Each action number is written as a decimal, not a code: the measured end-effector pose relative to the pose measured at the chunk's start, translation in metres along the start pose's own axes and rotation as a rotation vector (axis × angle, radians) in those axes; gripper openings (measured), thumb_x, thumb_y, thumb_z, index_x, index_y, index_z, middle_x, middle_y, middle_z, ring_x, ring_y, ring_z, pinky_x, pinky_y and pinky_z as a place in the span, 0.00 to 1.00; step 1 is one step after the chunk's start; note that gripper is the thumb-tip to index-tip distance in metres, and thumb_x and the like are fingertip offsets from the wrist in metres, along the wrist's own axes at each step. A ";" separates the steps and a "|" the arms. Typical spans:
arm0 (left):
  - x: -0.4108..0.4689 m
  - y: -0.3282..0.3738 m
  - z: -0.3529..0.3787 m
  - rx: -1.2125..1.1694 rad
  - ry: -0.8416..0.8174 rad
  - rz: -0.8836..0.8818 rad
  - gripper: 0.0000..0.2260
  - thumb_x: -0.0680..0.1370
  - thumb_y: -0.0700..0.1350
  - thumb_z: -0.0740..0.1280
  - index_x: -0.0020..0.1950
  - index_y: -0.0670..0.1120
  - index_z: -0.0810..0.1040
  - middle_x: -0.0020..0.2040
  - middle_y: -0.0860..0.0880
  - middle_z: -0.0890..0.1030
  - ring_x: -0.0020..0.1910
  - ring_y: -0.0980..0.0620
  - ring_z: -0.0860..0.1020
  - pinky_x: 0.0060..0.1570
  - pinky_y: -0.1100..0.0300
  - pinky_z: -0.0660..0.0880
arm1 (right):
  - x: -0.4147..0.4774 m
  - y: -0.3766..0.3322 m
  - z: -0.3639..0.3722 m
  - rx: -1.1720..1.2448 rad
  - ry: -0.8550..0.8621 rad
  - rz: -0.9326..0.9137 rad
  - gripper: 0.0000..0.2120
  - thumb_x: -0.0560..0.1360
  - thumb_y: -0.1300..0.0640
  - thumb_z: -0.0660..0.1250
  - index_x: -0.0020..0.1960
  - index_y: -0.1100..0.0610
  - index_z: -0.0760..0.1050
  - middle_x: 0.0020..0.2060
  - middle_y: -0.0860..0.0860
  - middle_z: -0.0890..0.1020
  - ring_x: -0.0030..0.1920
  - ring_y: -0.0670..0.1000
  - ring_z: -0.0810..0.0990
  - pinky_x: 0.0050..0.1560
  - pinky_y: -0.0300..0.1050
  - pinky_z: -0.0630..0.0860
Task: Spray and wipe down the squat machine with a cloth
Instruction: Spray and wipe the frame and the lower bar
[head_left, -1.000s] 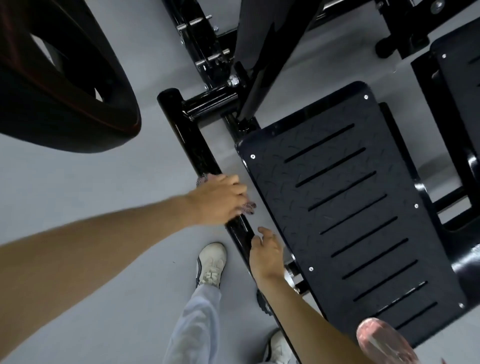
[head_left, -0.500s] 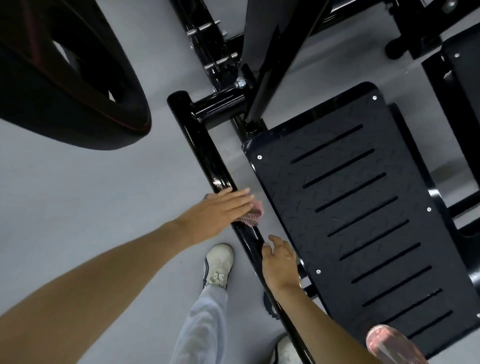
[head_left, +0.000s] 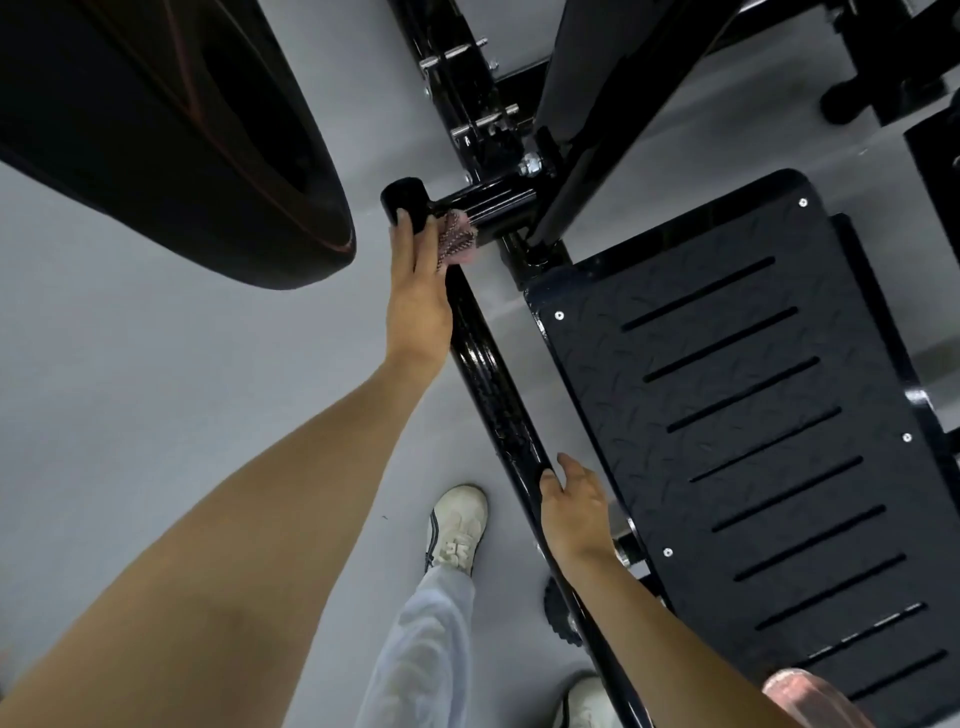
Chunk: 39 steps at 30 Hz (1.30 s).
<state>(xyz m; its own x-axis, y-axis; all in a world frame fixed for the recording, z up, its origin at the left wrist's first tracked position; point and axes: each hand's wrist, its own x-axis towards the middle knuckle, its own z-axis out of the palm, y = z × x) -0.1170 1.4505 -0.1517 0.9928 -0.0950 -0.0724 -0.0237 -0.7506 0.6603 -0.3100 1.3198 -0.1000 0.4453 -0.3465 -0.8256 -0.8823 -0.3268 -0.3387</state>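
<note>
Cloth (head_left: 457, 240) under left hand (head_left: 418, 291), bar (head_left: 491, 382) end, right hand (head_left: 576, 506) gripping bar

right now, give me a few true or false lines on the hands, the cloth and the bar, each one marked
1. The left hand presses the cloth at the far end of the bar. True.
2. The right hand holds the cloth. False: it grips the bar, nearer the body.
3. The two hands touch each other. False: they are apart along the bar.
4. A white shoe stands on the floor left of the bar. True.
</note>
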 end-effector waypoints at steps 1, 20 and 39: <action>-0.008 -0.003 0.002 0.015 -0.025 0.043 0.25 0.81 0.33 0.58 0.77 0.43 0.57 0.78 0.42 0.50 0.77 0.42 0.49 0.74 0.63 0.48 | 0.000 0.001 0.000 0.015 0.004 0.008 0.21 0.82 0.54 0.54 0.74 0.57 0.61 0.71 0.54 0.64 0.71 0.54 0.63 0.71 0.49 0.62; -0.099 0.011 -0.003 0.243 -0.428 0.433 0.24 0.79 0.35 0.60 0.75 0.42 0.62 0.76 0.45 0.62 0.77 0.47 0.53 0.74 0.45 0.47 | -0.048 0.066 -0.002 -0.185 0.104 0.049 0.23 0.82 0.57 0.52 0.76 0.56 0.57 0.70 0.58 0.66 0.69 0.57 0.64 0.67 0.52 0.63; -0.246 0.051 0.040 0.257 -0.649 0.784 0.33 0.71 0.25 0.59 0.74 0.45 0.65 0.73 0.46 0.67 0.73 0.46 0.64 0.74 0.48 0.55 | -0.119 0.203 -0.028 -0.155 0.037 0.194 0.29 0.76 0.64 0.56 0.76 0.59 0.55 0.73 0.56 0.62 0.71 0.58 0.59 0.71 0.55 0.59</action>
<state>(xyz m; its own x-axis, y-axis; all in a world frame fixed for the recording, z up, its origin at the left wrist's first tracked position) -0.3671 1.4098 -0.1298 0.4371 -0.8899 -0.1305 -0.7324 -0.4364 0.5226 -0.5376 1.2697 -0.0580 0.2782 -0.4471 -0.8501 -0.9191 -0.3811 -0.1003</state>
